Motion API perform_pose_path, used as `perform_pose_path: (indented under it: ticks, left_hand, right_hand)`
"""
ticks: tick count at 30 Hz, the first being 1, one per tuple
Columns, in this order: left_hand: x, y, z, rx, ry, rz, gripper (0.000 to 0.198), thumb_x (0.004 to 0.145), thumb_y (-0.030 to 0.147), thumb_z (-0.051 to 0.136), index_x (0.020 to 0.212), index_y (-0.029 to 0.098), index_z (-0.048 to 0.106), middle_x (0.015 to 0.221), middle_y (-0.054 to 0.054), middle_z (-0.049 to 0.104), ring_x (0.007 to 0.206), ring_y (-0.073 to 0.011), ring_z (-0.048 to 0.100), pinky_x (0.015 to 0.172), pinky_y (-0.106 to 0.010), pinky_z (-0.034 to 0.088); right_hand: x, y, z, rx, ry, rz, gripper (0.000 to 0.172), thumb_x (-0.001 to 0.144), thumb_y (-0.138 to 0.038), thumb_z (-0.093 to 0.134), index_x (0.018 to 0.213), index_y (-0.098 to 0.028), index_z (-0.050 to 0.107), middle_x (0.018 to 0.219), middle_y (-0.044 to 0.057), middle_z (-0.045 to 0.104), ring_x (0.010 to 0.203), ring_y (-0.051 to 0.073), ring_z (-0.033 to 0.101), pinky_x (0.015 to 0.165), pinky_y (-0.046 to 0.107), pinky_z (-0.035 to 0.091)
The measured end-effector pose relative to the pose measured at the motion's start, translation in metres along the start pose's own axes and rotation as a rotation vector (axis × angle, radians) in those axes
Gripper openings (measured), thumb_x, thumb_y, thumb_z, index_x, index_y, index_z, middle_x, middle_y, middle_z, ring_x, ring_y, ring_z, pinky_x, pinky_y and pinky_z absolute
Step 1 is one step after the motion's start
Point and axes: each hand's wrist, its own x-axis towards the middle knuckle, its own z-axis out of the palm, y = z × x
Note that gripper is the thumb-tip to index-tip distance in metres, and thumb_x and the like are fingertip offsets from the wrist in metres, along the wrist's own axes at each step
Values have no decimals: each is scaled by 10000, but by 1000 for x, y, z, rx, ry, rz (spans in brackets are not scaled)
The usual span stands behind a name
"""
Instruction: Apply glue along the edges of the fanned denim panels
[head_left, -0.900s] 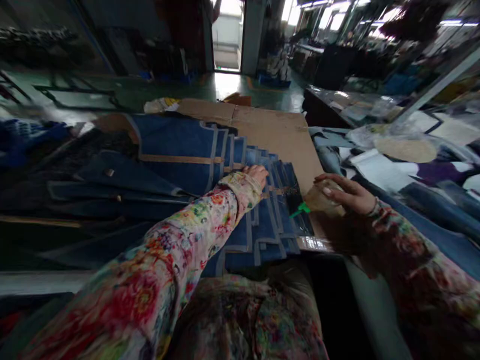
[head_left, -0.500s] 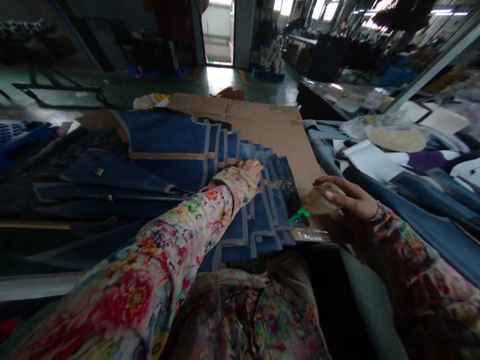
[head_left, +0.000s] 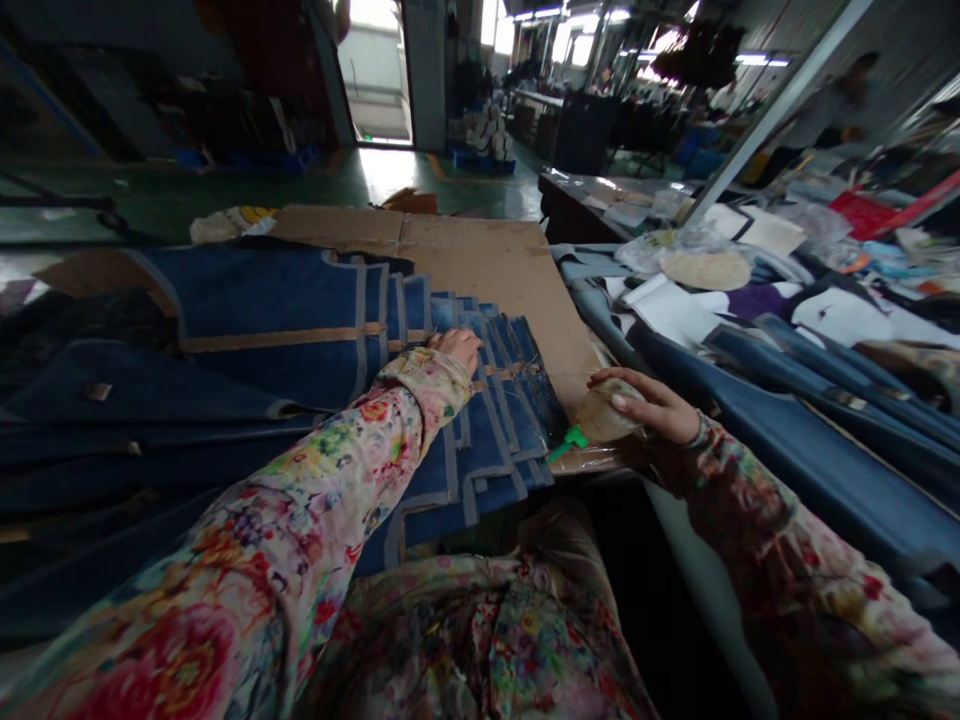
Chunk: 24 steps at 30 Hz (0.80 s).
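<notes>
My left hand rests on a fanned stack of blue denim pieces with pale seam edges; its fingers are curled down onto the cloth. My right hand is wrapped over a rounded translucent bottle with a green nozzle that points toward the denim stack's right edge. The bottle sits on a brown cardboard sheet that covers the table under the denim. Both arms wear flowered sleeves.
Larger dark denim panels lie to the left of the stack. To the right, a second table holds long denim strips, white papers and plastic bags. Behind lie a green floor, a doorway and other workstations with blurred people.
The view has swung left and downward, so everything shifted left in the picture. Both hands keep their places on the denim stack and the bottle.
</notes>
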Motion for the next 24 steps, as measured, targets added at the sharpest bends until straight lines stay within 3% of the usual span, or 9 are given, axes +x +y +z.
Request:
perform_pose_path:
  ticks: [5, 10, 16, 24]
  left_hand:
    - [0, 2, -1, 14, -1, -20, 253, 815, 168, 458, 1006, 230, 611, 1150, -28, 595, 1071, -220, 494, 886, -395, 359]
    - [0, 1, 0, -7, 9, -22, 272, 814, 163, 447, 1018, 234, 613, 1141, -25, 595, 1064, -216, 498, 877, -393, 362]
    - [1, -4, 6, 5, 38, 12, 274, 832, 181, 427, 1030, 233, 609, 1135, -24, 600, 1052, -209, 502, 872, -385, 361]
    - [-1, -2, 3, -10, 33, 19, 282, 827, 166, 417, 1027, 228, 606, 1133, -33, 599, 1054, -214, 507, 873, -393, 376]
  right_hand:
    - [-8, 28, 9, 407, 220, 71, 438, 791, -504, 631, 1120, -218, 590, 1090, 54, 607, 908, 199, 603, 739, 277, 528]
    - [-12, 42, 10, 681, 316, 172, 388, 870, -512, 510, 1104, -209, 578, 1031, 71, 629, 797, 196, 629, 481, 238, 522]
    - [-10, 51, 5, 705, 234, 157, 490, 850, -566, 482, 1171, -199, 530, 1016, 117, 640, 864, 239, 627, 337, 184, 402]
    - [-11, 55, 8, 571, 313, 128, 470, 903, -576, 357, 1194, -237, 504, 1144, 103, 596, 1003, 238, 596, 428, 231, 457]
